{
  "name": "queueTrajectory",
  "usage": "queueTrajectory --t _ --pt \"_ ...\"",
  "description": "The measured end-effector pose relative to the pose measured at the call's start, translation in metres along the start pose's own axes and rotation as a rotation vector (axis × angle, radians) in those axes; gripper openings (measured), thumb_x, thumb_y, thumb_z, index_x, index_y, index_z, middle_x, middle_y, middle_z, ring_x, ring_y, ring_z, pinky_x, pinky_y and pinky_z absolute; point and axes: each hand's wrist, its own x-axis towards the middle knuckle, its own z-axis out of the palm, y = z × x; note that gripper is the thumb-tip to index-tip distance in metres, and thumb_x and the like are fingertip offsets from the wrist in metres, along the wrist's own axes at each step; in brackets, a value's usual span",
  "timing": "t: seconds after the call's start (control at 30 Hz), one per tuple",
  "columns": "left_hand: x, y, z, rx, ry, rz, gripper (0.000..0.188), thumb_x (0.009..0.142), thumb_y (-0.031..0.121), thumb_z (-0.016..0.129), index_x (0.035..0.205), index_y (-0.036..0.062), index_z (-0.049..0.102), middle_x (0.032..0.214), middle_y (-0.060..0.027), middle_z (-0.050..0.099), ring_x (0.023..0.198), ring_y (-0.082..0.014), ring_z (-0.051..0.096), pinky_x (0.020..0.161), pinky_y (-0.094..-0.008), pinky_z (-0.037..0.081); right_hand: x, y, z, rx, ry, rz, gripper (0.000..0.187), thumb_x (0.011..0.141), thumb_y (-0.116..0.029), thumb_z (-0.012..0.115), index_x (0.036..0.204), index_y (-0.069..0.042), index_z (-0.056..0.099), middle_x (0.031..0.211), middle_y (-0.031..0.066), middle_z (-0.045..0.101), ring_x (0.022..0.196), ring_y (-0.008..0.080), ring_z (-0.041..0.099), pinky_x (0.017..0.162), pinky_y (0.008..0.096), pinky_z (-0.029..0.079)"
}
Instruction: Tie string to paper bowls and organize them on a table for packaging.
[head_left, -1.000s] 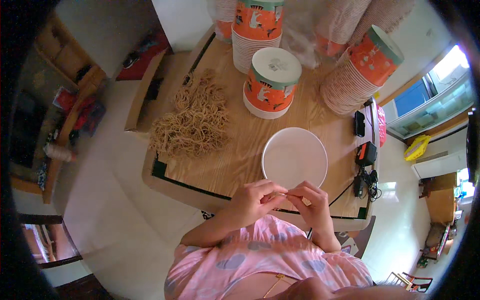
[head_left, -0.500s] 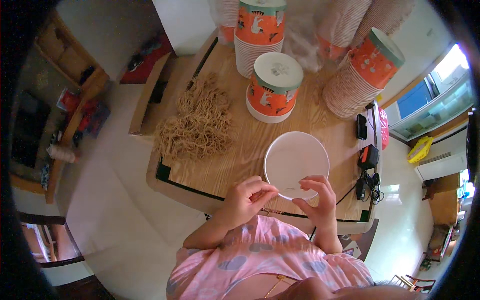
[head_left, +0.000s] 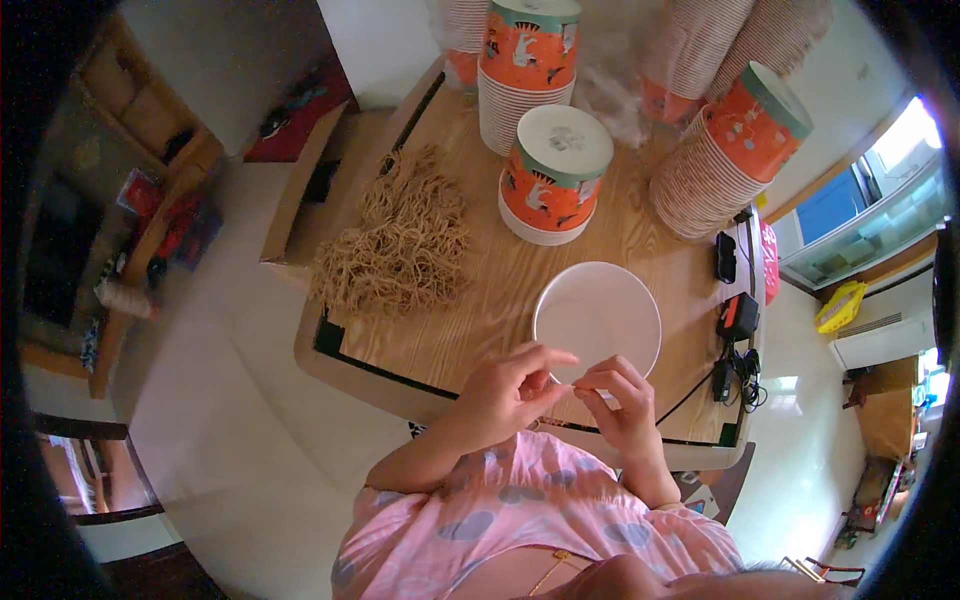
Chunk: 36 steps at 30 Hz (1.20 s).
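Note:
A white-lined paper tub [head_left: 598, 318] stands mouth up near the front of the table. My left hand [head_left: 505, 392] is at its near rim, index finger stretched out and apart from the thumb. Beside it, my right hand [head_left: 618, 405] is closed in a pinch, its fingertips meeting the tip of my left thumb. Whatever lies between those fingertips is too small to make out. Behind the open tub, an orange paper tub [head_left: 548, 195] with a green band stands upside down. A tangled heap of brown twine [head_left: 400, 245] lies to the left.
Stacks of nested tubs stand at the table's back, one in the middle [head_left: 525, 110] and one leaning at the right [head_left: 705, 180]. A black and orange adapter [head_left: 738, 317] and coiled black cable [head_left: 745, 380] lie by the table's right edge. A cardboard box [head_left: 300, 200] is at the left.
My left index finger has lifted from its pinch and stretched out. My right hand has moved left to meet the left one, its fingers closing from an open curl into a pinch.

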Motion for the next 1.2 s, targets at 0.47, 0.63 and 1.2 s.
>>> queueTrajectory --t 0.47,0.63,1.2 --pt "0.029 0.004 0.022 0.271 -0.13 0.245 0.009 0.071 0.009 0.07 0.078 0.0058 0.065 0.072 -0.0062 0.051 0.063 -0.0203 0.055 0.057 -0.031 0.045 -0.017 0.014 -0.017 -0.016 0.039 0.245 0.022 0.088 -0.016 0.05 0.073 0.0 0.053 0.07 0.011 0.051 0.061 0.0234 0.049 0.056 0.0303 0.039" --pt "0.068 0.003 0.037 0.388 -0.366 0.328 0.01 0.076 0.015 0.063 0.076 0.0055 0.062 0.079 -0.0101 0.054 0.069 -0.0274 0.059 0.062 -0.0382 0.048 -0.028 0.04 -0.034 0.128 0.397 0.284 0.021 0.092 -0.017 0.046 0.079 -0.002 0.053 0.074 0.0027 0.049 0.064 0.0096 0.044 0.059 0.0217 0.036" --pt "0.081 -0.031 0.036 0.47 -0.436 0.062 0.012 0.076 0.015 0.057 0.075 0.0026 0.059 0.082 -0.0139 0.058 0.079 -0.0308 0.058 0.07 -0.0413 0.046 -0.019 0.072 0.01 0.584 0.482 0.368 0.029 0.092 -0.015 0.044 0.119 -0.004 0.042 0.114 0.0109 0.053 0.109 0.0183 0.049 0.091 0.0311 0.04"
